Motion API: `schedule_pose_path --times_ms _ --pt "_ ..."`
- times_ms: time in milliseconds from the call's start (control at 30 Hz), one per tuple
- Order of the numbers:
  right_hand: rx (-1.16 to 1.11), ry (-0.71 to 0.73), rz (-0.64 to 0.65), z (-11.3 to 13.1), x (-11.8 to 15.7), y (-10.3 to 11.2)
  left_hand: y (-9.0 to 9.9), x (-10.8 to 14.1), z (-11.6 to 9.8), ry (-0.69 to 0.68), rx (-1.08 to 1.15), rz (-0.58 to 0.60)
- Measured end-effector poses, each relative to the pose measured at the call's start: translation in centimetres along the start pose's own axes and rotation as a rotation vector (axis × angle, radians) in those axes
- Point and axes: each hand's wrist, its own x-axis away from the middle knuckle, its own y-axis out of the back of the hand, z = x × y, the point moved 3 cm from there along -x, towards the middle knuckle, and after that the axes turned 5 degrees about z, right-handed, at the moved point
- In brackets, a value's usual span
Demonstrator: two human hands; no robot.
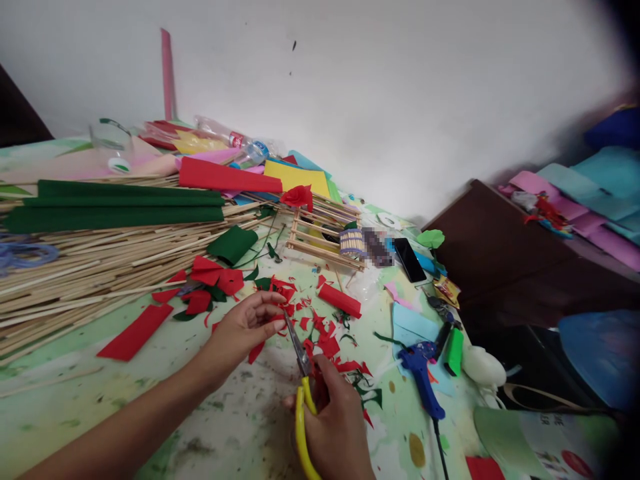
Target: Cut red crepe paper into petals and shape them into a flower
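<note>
Right hand (337, 417) wrapping its grip around the yellow-handled metal scissors (302, 360); blades extending from the grip toward the left hand (247, 327). Left grip narrow, curling beside the blade tips; cannot tell whether it is pinching anything. Small red paper scraps (329, 345) lying on the green-patterned worktop (200, 433), around the blades and between both grips.

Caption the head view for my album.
Yellow-handled metal scissors in the right hand, small red scraps scattered around.

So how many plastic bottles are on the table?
2 visible, both lying at the back of the table: a red-labelled bottle and, just to its right, a blue-labelled bottle. Others may be hidden among the clutter.
</note>
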Motion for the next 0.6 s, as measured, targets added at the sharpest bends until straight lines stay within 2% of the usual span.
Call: schedule_pose_path --times_ms 233,367,467,600 --pt "-0.104 -0.019 -0.067 0.4 -0.1 0.5 0.3 0.0 0.3 -0.001 -0.034 -0.032" --pt "-0.279 -0.038 -0.137 0.3 -0.1 0.6 -0.2 0.3 0.5 0.006 -0.035 -0.016" --pt "-0.481 -0.059 -0.179 0.0 0.0 0.5 -1.3 1.0 1.2 0.057 -0.031 0.065" --pt "-0.705 -0.003 -0.251 0.2 0.2 0.4 -3.3 2.3 2.3 0.127 -0.044 0.267"
